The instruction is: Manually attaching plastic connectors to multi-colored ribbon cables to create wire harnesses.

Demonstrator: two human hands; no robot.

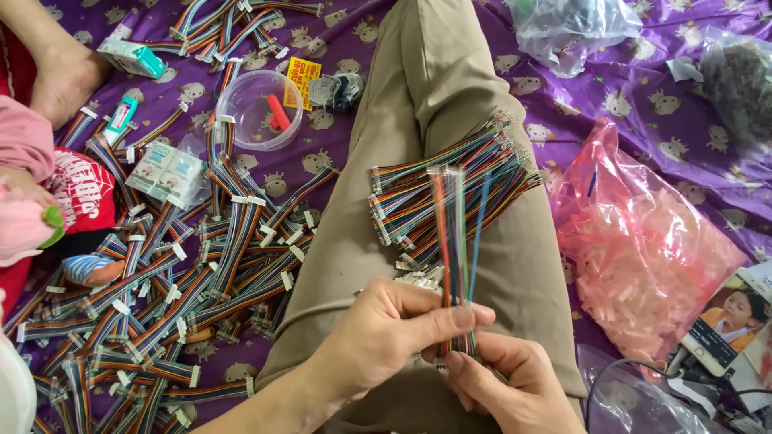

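A thin bunch of wires (pixel 455 241) was pinched upright over the thigh (pixel 450 96) by both closed hands, left (pixel 394 333) and right (pixel 507 386); light and limp, likely best gripped low.

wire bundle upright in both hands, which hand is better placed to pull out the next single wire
Probably the left hand: its fingers pinch the upright wires above the right hand, which grips the wire bundle's base and steadies it.

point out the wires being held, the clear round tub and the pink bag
held wires (pixel 455 241), head view, on the upright strands above the fingers
clear round tub (pixel 245 120), head view, on its see-through wall left of the red piece
pink bag (pixel 643 241), head view, on its middle
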